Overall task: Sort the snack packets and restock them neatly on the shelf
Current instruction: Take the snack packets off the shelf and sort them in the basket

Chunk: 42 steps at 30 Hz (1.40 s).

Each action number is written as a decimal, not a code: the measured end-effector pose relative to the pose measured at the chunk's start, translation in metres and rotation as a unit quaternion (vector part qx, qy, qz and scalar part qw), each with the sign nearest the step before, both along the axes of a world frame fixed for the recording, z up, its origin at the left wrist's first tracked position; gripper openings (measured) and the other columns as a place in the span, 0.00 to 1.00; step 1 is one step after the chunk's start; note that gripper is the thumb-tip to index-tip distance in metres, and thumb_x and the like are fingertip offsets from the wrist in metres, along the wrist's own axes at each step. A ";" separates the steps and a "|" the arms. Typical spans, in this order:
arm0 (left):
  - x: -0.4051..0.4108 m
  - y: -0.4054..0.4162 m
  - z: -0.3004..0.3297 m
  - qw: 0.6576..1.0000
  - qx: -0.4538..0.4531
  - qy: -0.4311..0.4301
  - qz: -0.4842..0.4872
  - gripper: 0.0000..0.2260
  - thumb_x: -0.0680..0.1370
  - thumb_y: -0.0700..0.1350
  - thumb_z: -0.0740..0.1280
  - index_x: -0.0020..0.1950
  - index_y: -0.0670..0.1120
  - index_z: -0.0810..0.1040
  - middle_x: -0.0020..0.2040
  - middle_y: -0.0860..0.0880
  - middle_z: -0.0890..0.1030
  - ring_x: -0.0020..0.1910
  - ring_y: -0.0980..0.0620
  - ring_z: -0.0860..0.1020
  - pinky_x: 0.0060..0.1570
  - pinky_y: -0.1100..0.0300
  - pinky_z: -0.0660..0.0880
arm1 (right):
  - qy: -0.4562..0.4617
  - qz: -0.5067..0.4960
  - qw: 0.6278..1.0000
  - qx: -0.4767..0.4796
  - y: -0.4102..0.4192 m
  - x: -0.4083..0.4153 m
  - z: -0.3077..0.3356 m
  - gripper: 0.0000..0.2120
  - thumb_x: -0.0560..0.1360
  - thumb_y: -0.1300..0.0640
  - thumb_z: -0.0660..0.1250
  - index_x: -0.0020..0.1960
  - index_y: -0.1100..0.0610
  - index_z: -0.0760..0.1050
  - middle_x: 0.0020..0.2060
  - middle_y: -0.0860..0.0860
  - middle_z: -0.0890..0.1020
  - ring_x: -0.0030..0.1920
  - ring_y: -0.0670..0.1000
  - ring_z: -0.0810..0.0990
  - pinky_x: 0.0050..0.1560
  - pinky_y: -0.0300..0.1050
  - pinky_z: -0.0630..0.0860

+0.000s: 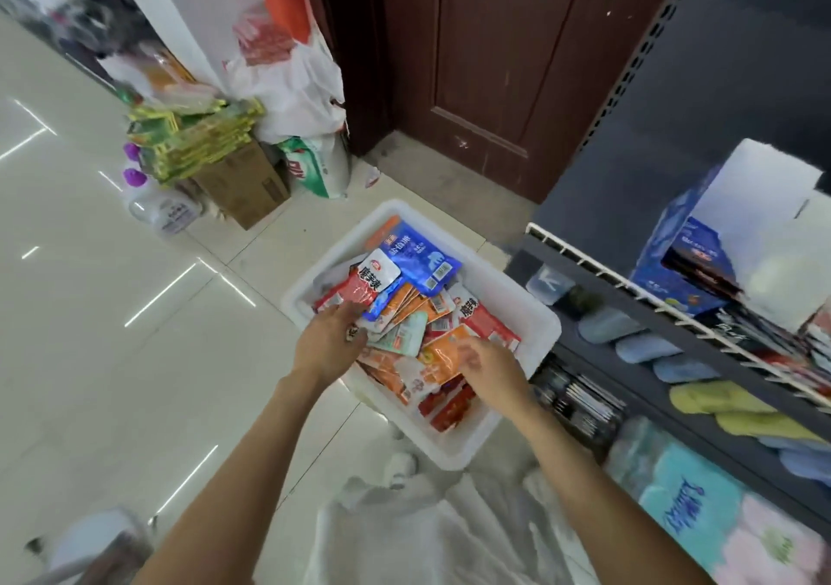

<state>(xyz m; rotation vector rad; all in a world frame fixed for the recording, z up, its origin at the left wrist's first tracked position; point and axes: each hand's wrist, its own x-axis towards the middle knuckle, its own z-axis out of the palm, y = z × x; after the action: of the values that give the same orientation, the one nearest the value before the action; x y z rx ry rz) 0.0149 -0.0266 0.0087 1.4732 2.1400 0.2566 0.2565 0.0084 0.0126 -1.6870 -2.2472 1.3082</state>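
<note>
Orange, red and blue packets (407, 314) fill a white bin (535, 314).

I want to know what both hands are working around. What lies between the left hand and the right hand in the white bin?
In the head view, a pale green packet and orange packets lie between the left hand and right hand.

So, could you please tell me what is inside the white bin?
The white bin holds a loose heap of snack packets: blue, orange, red. Lower layers and the bin's floor are covered.
</note>
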 end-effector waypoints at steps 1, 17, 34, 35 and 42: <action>-0.009 0.005 -0.004 1.000 -0.007 -0.009 -0.001 0.18 0.76 0.45 0.65 0.66 0.47 0.72 0.64 0.44 0.76 0.59 0.43 0.75 0.53 0.52 0.74 | -0.005 -0.021 1.000 -0.019 0.002 -0.012 -0.006 0.13 0.78 0.59 0.63 0.63 0.54 0.74 0.56 0.48 0.80 0.54 0.46 0.79 0.56 0.42 0.76; -0.012 0.068 -0.064 1.000 -0.009 -0.002 -0.018 0.41 0.74 0.59 0.68 0.77 0.45 0.50 0.73 0.45 0.63 0.71 0.46 0.62 0.68 0.52 0.62 | 0.124 -0.379 0.917 0.010 0.101 -0.113 -0.044 0.31 0.74 0.58 0.70 0.72 0.56 0.58 0.65 0.53 0.68 0.61 0.49 0.73 0.43 0.31 0.76; 0.005 0.080 -0.064 0.992 -0.026 -0.015 -0.122 0.43 0.71 0.67 0.64 0.77 0.46 0.53 0.72 0.47 0.61 0.71 0.46 0.59 0.71 0.48 0.59 | 0.118 -0.424 0.898 -0.023 0.063 -0.072 -0.057 0.21 0.73 0.54 0.71 0.61 0.58 0.67 0.54 0.52 0.77 0.47 0.46 0.78 0.36 0.34 0.74; 0.004 0.082 -0.063 0.993 -0.030 -0.045 -0.108 0.41 0.73 0.66 0.63 0.77 0.46 0.53 0.73 0.47 0.61 0.71 0.46 0.58 0.71 0.48 0.59 | 0.121 -0.431 0.894 -0.020 0.062 -0.071 -0.056 0.21 0.74 0.55 0.71 0.62 0.59 0.67 0.54 0.52 0.77 0.47 0.46 0.78 0.35 0.34 0.74; 0.000 0.091 -0.059 0.993 -0.055 -0.017 -0.101 0.31 0.76 0.50 0.69 0.75 0.45 0.60 0.68 0.43 0.68 0.66 0.44 0.67 0.65 0.53 0.65 | 0.167 -0.485 0.858 0.029 0.051 -0.062 -0.046 0.20 0.75 0.58 0.69 0.63 0.60 0.66 0.51 0.50 0.76 0.44 0.44 0.78 0.31 0.29 0.75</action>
<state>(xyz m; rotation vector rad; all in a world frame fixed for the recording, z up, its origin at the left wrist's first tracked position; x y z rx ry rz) 0.0148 0.0644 -0.0505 1.5944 1.9283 0.0879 0.1940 0.0598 -0.0333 -1.9259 -0.9458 1.0882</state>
